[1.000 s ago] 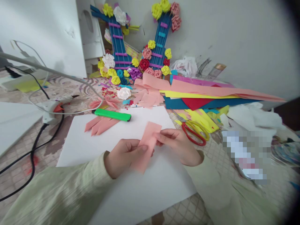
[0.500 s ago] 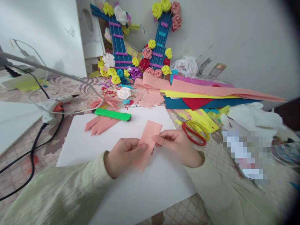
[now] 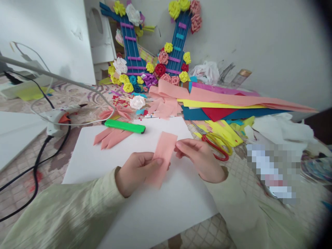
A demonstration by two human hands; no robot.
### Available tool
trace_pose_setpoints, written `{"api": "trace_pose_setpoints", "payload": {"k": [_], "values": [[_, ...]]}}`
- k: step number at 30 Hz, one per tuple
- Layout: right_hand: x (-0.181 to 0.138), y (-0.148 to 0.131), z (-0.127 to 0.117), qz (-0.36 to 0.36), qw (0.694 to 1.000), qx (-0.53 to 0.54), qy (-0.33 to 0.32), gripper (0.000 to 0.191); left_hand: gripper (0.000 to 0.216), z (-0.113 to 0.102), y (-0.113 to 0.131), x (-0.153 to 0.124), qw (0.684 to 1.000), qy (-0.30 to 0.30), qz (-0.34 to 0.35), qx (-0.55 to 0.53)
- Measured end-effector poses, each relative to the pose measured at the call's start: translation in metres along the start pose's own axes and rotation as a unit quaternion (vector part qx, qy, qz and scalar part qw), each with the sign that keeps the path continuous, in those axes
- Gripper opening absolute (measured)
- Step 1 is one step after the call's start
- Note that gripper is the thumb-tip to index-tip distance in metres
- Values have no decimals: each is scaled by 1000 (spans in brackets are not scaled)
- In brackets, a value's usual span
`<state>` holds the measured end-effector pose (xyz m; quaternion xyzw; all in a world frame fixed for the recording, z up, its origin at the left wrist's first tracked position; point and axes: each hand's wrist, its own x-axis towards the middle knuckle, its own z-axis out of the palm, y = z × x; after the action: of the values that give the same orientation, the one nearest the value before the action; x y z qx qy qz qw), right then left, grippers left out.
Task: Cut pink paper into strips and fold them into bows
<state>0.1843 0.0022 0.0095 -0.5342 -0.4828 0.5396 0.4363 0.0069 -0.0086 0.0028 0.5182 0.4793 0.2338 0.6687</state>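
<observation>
The pink paper strip (image 3: 163, 155) stood tilted over the white sheet (image 3: 135, 193), its upper end leaning away from the person and its lower end blurred near the left wrist. The left hand (image 3: 137, 171) gripped it, fingers closed with the thumb pressed on the strip's face. The right hand (image 3: 201, 157) had come off the strip's right edge since a second earlier: its fingers now sat loosely curled just beside that edge, clamped on nothing, so the left hand alone carried the paper. The strip also looked flatter and more upright than before, which suggested a fold or crease had just been let go.

Beyond the hands, cut pink petals (image 3: 111, 136) and a green marker (image 3: 125, 126) lay on the far part of the sheet. Red-handled scissors (image 3: 216, 147) rested to the right, near the right hand. Further back lay stacked coloured paper (image 3: 220, 103), and flower-covered blue boards (image 3: 153, 58) leaned against the wall. A power strip (image 3: 55, 121) with cables sat on the left.
</observation>
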Motion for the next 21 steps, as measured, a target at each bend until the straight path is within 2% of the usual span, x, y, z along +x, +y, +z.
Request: {"api": "trace_pose_setpoints", "payload": {"k": [3,5,14,21], "values": [[-4,-4,4,24,997,-37,-68,18,29,0,0,1,1000,8,16,-7],[-6,-5,6,14,995,-49,-88,16,30,0,-1,1,1000,10,18,-8],[-7,-2,5,-3,992,-79,-93,17,30,-1,-1,1,999,27,20,14],[-5,-2,3,-24,989,-75,-124,14,33,0,-1,1,999,27,21,-22]]}}
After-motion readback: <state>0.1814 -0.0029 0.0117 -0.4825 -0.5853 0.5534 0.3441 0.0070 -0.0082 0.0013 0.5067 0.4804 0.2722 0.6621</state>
